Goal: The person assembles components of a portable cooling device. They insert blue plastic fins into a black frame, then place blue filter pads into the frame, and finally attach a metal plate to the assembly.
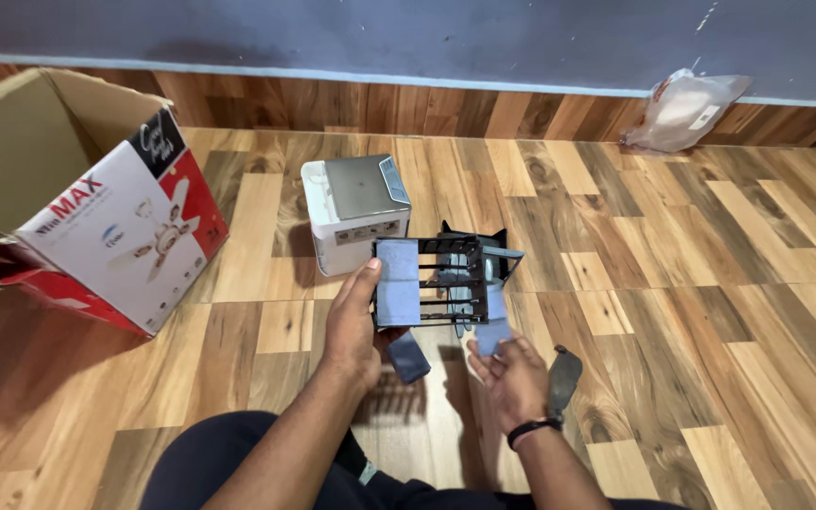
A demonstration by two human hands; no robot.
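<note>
Near the middle of the frame, held above the wooden plank floor point(672, 246), is a black open-framed metal part with thin bars point(446, 276), wrapped at several spots in strips of blue-grey foam padding point(397, 281). One wide strip covers its left end, narrower ones hang off its right side, and a loose strip dangles below toward the lower middle. The left hand point(351, 326) grips the part's left end, thumb laid up along the padded edge and fingers curled behind it. The right hand point(512, 373), wearing a black wristband point(533, 430), sits just under the part's right side with its fingers loosely curled up toward a hanging foam strip; whether it pinches the strip cannot be told. Just behind the part stands a small white box with a grey top point(356, 212). At the upper left lies an open cardboard carton printed in red and white point(106, 227). A crumpled clear plastic bag point(687, 109) rests by the wall at the upper right
</note>
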